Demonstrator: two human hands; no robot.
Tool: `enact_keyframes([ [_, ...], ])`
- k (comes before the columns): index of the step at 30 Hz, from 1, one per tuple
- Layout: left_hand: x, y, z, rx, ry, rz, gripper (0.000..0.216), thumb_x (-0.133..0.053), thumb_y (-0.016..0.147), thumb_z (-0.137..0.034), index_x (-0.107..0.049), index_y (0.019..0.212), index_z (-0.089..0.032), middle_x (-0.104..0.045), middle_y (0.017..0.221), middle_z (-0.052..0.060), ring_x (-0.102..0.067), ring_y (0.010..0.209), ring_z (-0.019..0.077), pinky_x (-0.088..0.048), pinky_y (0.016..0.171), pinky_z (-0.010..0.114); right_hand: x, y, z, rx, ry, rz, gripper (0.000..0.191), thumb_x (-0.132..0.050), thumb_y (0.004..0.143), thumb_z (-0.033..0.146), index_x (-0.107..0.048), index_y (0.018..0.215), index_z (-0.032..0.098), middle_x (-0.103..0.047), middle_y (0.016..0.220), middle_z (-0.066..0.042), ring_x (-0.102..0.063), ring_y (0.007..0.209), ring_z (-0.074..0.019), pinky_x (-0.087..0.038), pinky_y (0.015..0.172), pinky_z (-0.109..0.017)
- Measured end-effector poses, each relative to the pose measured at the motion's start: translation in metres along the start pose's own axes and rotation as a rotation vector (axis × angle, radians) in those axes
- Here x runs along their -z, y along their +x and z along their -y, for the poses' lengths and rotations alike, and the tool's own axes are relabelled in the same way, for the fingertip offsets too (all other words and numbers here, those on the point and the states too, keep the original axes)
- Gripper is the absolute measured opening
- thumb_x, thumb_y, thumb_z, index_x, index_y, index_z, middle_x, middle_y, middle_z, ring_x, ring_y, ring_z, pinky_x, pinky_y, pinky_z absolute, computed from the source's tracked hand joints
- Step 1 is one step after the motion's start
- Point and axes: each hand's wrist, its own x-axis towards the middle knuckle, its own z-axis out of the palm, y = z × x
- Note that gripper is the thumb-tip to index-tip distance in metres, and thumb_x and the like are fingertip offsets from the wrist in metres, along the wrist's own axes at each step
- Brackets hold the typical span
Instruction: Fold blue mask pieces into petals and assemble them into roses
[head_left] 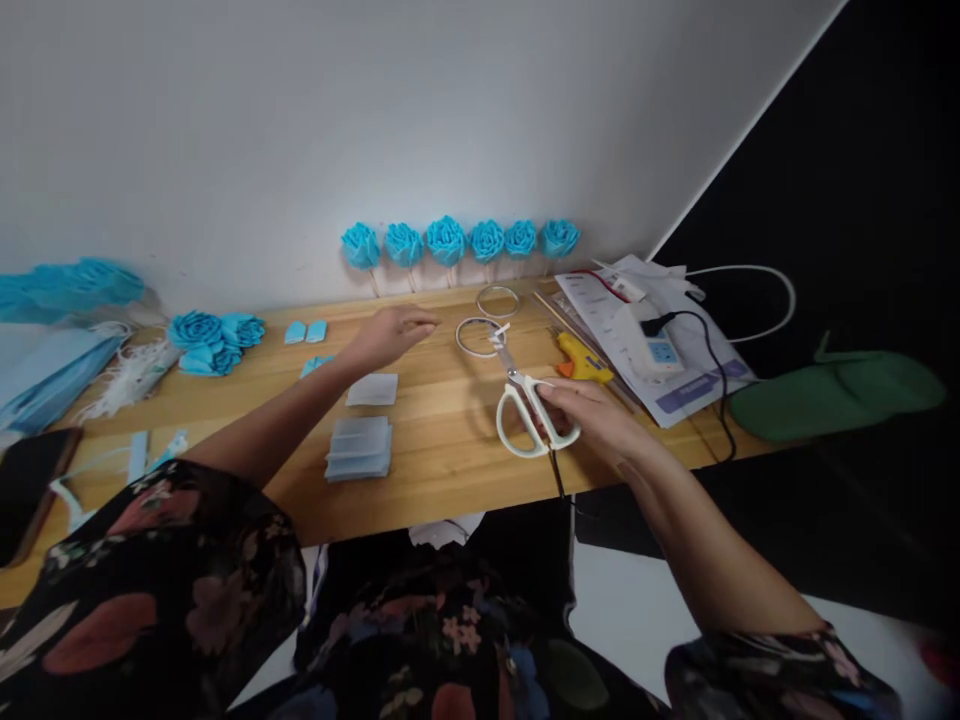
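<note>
My right hand (596, 412) grips white-handled scissors (523, 385) near the table's front edge. Their metal blades point away from me, and the tips reach the near side of a wire ring (458, 337). Small white strips (499, 333) show at the blade tips; whether the blades touch them I cannot tell. My left hand (391, 335) is closed above the table, left of the ring, its fingers pressed together. Anything it may hold is hidden. Below it lie pale square sheets (373, 389) and a thicker stack of sheets (358, 448).
Blue paper roses (446, 242) on sticks stand along the wall. More blue flowers (206, 338) lie at left. A second ring (498, 300), a yellow glue gun (583, 358), papers (679, 398) and a power strip (651, 345) are at right. A phone (34, 490) lies far left.
</note>
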Motion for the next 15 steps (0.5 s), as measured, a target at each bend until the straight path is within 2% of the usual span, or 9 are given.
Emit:
enact_keyframes([
  [3, 0.009, -0.024, -0.009, 0.188, -0.220, -0.103, 0.032, -0.059, 0.086, -0.044, -0.076, 0.097, -0.019, -0.076, 0.107, 0.007, -0.068, 0.101, 0.0207, -0.050, 0.094, 0.032, -0.008, 0.012, 0.009, 0.106, -0.290, 0.018, 0.039, -0.054, 0.088, 0.055, -0.063, 0.078, 0.018, -0.061, 0.067, -0.001, -0.053, 0.059, -0.0135, -0.040, 0.056, -0.026],
  [6, 0.008, -0.039, -0.016, 0.210, -0.360, -0.178, 0.031, -0.061, 0.084, -0.044, -0.074, 0.082, -0.016, -0.077, 0.096, 0.007, -0.067, 0.089, 0.0173, -0.051, 0.087, 0.030, -0.019, 0.018, 0.014, 0.274, -0.686, -0.023, 0.037, -0.047, 0.092, 0.049, -0.056, 0.071, 0.019, -0.055, 0.064, 0.000, -0.050, 0.061, -0.0140, -0.037, 0.060, -0.027],
  [9, 0.008, -0.046, -0.017, 0.191, -0.428, -0.212, 0.029, -0.062, 0.083, -0.043, -0.069, 0.078, -0.015, -0.073, 0.080, 0.005, -0.062, 0.074, 0.0135, -0.050, 0.076, 0.028, -0.032, 0.020, 0.016, 0.361, -0.925, -0.077, 0.032, -0.043, 0.095, 0.042, -0.059, 0.078, 0.020, -0.058, 0.067, -0.001, -0.052, 0.064, -0.0157, -0.035, 0.063, -0.029],
  [11, 0.008, -0.051, -0.016, 0.188, -0.463, -0.182, 0.028, -0.062, 0.082, -0.041, -0.067, 0.076, -0.015, -0.070, 0.074, 0.004, -0.059, 0.069, 0.0122, -0.049, 0.071, 0.027, -0.040, 0.020, 0.017, 0.350, -0.897, -0.088, 0.032, -0.044, 0.095, 0.043, -0.061, 0.081, 0.021, -0.058, 0.067, -0.001, -0.052, 0.064, -0.0160, -0.037, 0.062, -0.028],
  [15, 0.000, -0.066, -0.022, 0.202, -0.560, 0.001, 0.030, -0.057, 0.087, -0.042, -0.070, 0.081, -0.016, -0.072, 0.078, 0.006, -0.059, 0.065, 0.0118, -0.050, 0.065, 0.027, -0.055, 0.021, 0.019, 0.271, -0.529, -0.145, 0.036, -0.046, 0.092, 0.049, -0.066, 0.086, 0.020, -0.062, 0.073, -0.003, -0.056, 0.064, -0.0158, -0.043, 0.057, -0.026],
])
